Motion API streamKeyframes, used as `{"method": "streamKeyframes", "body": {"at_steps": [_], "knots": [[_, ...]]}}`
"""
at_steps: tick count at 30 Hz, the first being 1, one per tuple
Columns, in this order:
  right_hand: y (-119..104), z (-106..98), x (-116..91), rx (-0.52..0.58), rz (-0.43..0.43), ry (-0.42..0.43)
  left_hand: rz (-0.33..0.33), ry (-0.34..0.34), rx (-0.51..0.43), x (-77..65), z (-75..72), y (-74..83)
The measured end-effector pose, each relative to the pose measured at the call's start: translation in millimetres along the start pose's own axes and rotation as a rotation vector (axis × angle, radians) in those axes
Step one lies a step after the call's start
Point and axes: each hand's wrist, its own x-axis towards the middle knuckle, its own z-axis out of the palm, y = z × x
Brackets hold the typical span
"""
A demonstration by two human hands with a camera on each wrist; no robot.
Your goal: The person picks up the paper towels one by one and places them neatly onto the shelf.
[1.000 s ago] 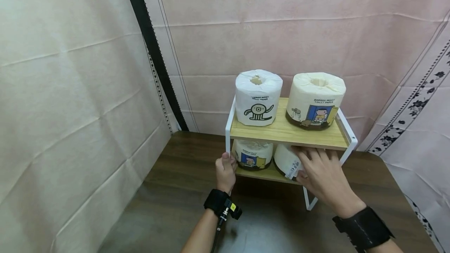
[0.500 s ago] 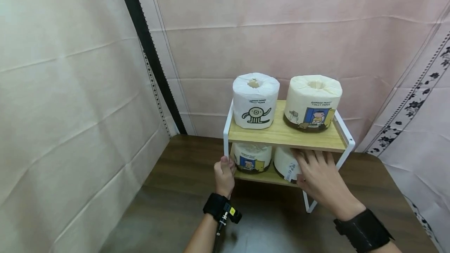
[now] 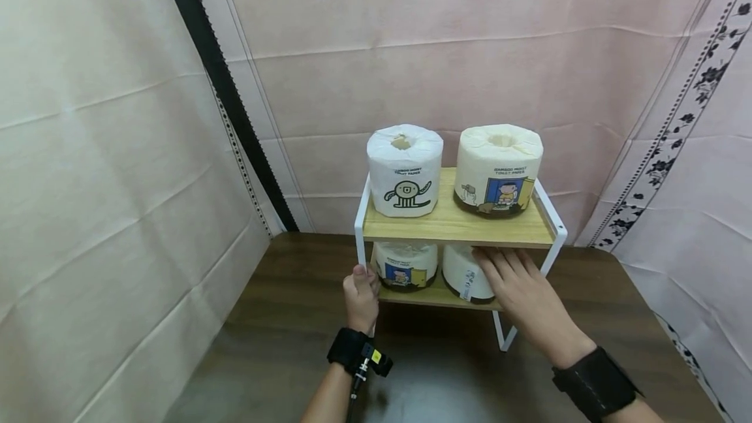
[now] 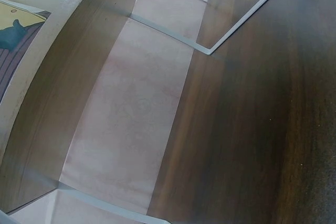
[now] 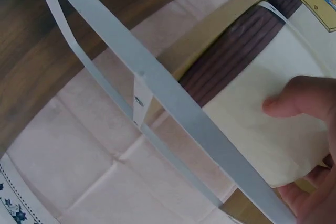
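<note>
A two-tier shelf [image 3: 446, 224] with wooden boards and a white metal frame stands on the table. My left hand [image 3: 361, 296] grips its left front post [image 3: 360, 243]; the left wrist view shows none of the hand. On the lower board, a wrapped toilet roll [image 3: 458, 269] stands at the right, partly covered by my right hand [image 3: 519, 296]. The right wrist view shows that hand's thumb [image 5: 294, 97] on the roll's pale side and its fingers bent over the top edge. Another toilet roll [image 3: 405, 258] with a blue and yellow picture stands left of it.
Two more toilet rolls stand on the upper board, a white one [image 3: 402, 172] and a cream one [image 3: 499, 162]. The upper board hangs close above my right hand. Cloth walls [image 3: 329, 96] enclose the brown table [image 3: 264, 344] behind and at both sides.
The lower right toilet roll has gone from tilted to standing upright. My right hand's thumb no longer shows in the head view. The whole scene has shifted left with the head.
</note>
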Motion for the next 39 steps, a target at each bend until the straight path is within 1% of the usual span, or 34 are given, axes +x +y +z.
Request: {"method": "streamKeyframes", "body": {"at_steps": [3,7,13,18,23,26,31,39], "knots": [[-0.8,1.0,0.1,-0.002,-0.001,-0.002,-0.006,-0.001,-0.001,-0.6,-1.4,1.8],[1.2,-0.1,0.9,0.008,-0.013,0.019,-0.007,-0.010,0.000,-0.2,-1.6,2.6],[4.5,-4.9,2.8,0.034,-0.024,0.078,0.012,-0.021,0.010,0.8,-0.3,2.2],[2.4,-9.6,4.6,0.039,-0.006,0.097,0.028,-0.029,0.004,0.6,0.1,2.0],[-1.2,-11.9,10.8,-0.014,-0.016,0.125,-0.001,-0.004,-0.010,0.7,0.6,2.4],[-2.5,-11.6,14.8,-0.035,-0.018,0.142,-0.018,0.002,-0.002,1.5,0.5,1.6],[-4.9,-7.5,17.6,-0.019,0.006,0.133,-0.006,-0.015,0.014,2.7,0.5,-0.5],[-10.4,2.1,20.6,-0.021,0.016,0.114,0.017,-0.010,0.009,1.9,-0.9,1.4]]}}
